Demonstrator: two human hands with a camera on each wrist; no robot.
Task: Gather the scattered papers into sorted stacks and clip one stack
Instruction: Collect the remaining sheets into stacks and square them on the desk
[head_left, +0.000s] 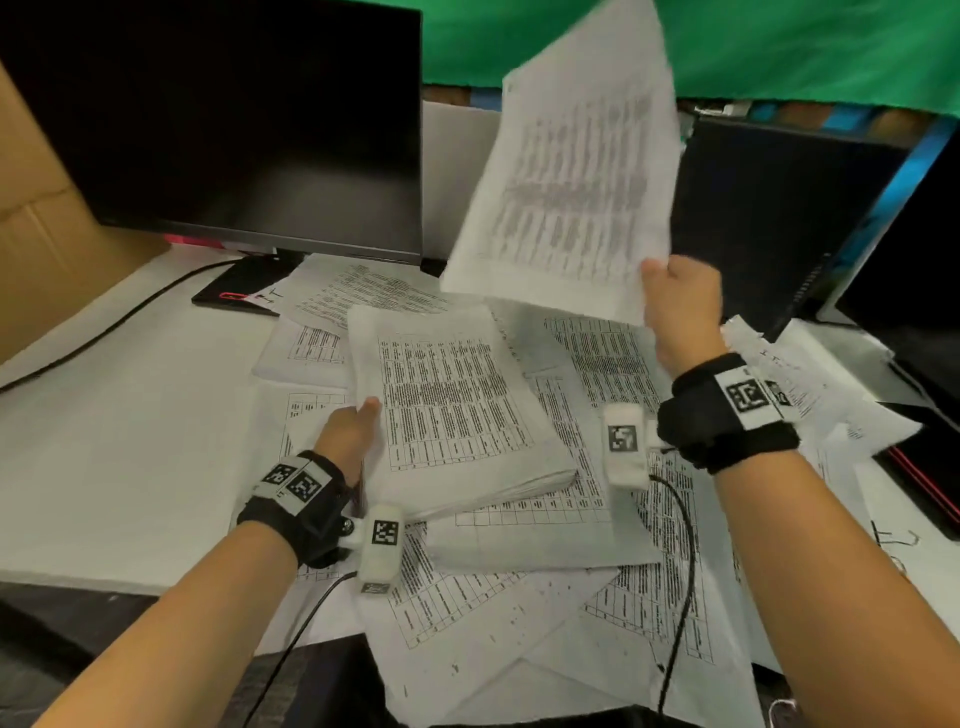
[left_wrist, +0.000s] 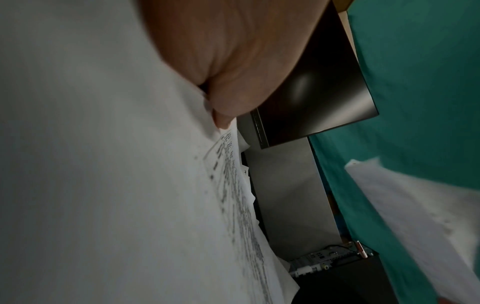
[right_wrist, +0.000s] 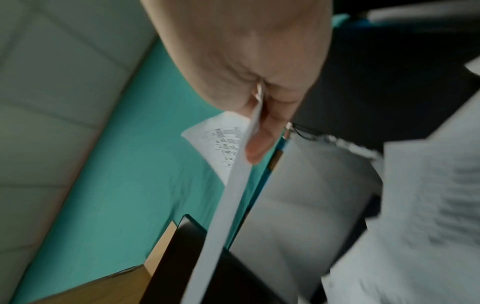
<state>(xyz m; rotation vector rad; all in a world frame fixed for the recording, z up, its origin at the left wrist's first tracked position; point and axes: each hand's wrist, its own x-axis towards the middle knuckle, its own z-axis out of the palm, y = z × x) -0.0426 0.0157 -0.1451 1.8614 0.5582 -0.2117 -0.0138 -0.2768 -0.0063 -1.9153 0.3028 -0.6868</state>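
Note:
A thick stack of printed papers (head_left: 457, 405) lies tilted on top of other sheets in the middle of the white desk (head_left: 130, 441). My left hand (head_left: 353, 426) holds the stack's left edge, thumb on top (left_wrist: 223, 121). My right hand (head_left: 680, 306) is raised and pinches the lower right corner of a bundle of printed sheets (head_left: 571, 171), held upright in the air and blurred. In the right wrist view the thumb and fingers (right_wrist: 259, 144) clamp that bundle (right_wrist: 226, 205) edge-on. Loose printed sheets (head_left: 519, 623) cover the desk around and under the stack. No clip is visible.
A dark monitor (head_left: 234, 119) stands at the back left, its base (head_left: 244, 291) by the papers. A cardboard box (head_left: 47, 208) is at far left. A black computer case (head_left: 779, 218) and another screen (head_left: 914, 249) stand at right. A black cable (head_left: 104, 327) crosses the desk.

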